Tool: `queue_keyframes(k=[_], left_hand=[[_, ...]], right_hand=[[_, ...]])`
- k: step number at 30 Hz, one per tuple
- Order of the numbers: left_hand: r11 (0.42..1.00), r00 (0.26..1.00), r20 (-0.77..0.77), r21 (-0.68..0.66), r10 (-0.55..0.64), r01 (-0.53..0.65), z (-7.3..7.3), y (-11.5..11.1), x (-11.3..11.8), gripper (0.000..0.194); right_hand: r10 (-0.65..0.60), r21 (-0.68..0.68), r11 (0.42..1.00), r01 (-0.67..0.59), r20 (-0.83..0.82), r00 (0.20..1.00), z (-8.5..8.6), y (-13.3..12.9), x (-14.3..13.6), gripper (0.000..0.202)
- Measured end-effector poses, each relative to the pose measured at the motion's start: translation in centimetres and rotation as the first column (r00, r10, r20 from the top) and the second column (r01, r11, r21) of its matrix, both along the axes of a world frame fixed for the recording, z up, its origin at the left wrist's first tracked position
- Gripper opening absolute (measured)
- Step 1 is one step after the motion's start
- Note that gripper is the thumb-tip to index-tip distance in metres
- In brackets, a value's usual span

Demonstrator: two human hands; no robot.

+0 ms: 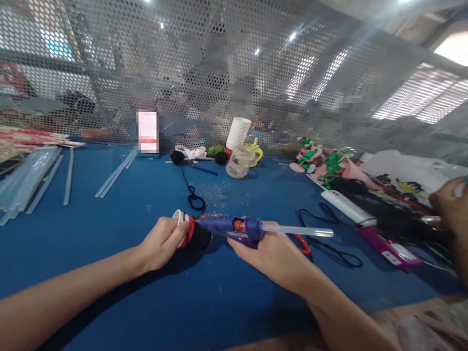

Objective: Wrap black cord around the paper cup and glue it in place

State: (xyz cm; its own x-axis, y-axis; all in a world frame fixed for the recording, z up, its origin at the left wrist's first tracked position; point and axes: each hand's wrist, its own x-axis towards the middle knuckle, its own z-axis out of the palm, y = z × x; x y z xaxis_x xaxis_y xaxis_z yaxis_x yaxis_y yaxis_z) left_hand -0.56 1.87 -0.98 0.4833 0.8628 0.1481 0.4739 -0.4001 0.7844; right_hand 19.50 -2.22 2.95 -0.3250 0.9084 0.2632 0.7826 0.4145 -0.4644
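My left hand [163, 243] is closed around a paper cup [189, 233] lying on its side, its white rim facing left. Red shows on the cup's side, and black yarn covers its far end. From there a black strand [190, 191] trails back to a ball of black yarn [177, 157]. In my right hand [272, 251] is a blue hot glue gun [226, 225], gripped by its handle. Its nozzle points left and meets or nearly meets the cup's side. A clear glue stick [300, 230] sticks out of the gun's back.
Glue sticks [31, 170] lie in a pile at left. A phone [147, 131] stands at the back near stacked paper cups [239, 132] and a clear plastic cup [238, 163]. On the right are a purple-and-white power strip [389, 246], cords, craft flowers [309, 155] and another person's hand [451, 204].
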Motion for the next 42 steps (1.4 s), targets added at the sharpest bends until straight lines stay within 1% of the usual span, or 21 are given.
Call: queue_keyframes(k=[6, 10, 13, 16, 20, 25, 29, 37, 42], left_hand=[[0.997, 0.999, 0.032, -0.067, 0.036, -0.034, 0.2, -0.1, 0.1, 0.039], [0.997, 0.998, 0.035, -0.068, 0.044, -0.042, 0.3, -0.1, 0.1, 0.039], [0.995, 0.997, 0.049, -0.093, 0.051, -0.047, 0.3, 0.0, 0.1, 0.039], [0.988, 0.995, 0.058, -0.133, 0.086, -0.078, 0.2, 0.0, 0.2, 0.039], [0.983, 0.992, 0.064, -0.161, 0.104, -0.093, 0.1, 0.0, 0.3, 0.039], [0.97, 0.987, 0.084, -0.212, 0.136, -0.116, -0.1, 0.1, 0.4, 0.038], [0.967, 0.985, 0.089, -0.222, 0.148, -0.125, -0.1, 0.2, 0.4, 0.038], [0.956, 0.978, 0.119, -0.26, 0.171, -0.135, 0.0, 0.2, 0.5, 0.038], [0.966, 0.984, 0.096, -0.223, 0.152, -0.127, -0.1, 0.2, 0.3, 0.04]], right_hand=[[0.017, 0.006, 1.0, -0.017, 0.005, 1.0, 0.1, -0.3, 0.1, 0.014], [0.005, 0.058, 0.998, -0.004, -0.007, 1.0, -0.1, -0.3, 0.1, 0.012], [0.001, 0.082, 0.997, -0.002, 0.008, 1.0, -0.4, -0.4, 0.2, 0.01], [0.011, 0.044, 0.999, -0.012, 0.029, 1.0, -0.6, -0.6, 0.2, 0.008], [-0.016, 0.008, 1.0, 0.016, 0.013, 1.0, -0.5, -0.6, 0.2, 0.008], [0.015, -0.064, 0.998, -0.015, -0.01, 1.0, -0.1, -0.7, 0.0, 0.006], [0.015, -0.095, 0.995, -0.015, -0.002, 1.0, 0.0, -0.9, -0.1, 0.008], [0.045, -0.018, 0.999, -0.045, 0.045, 0.998, -0.5, -1.3, 0.1, 0.011], [0.02, -0.016, 1.0, -0.02, 0.042, 0.999, -0.3, -1.1, 0.0, 0.008]])
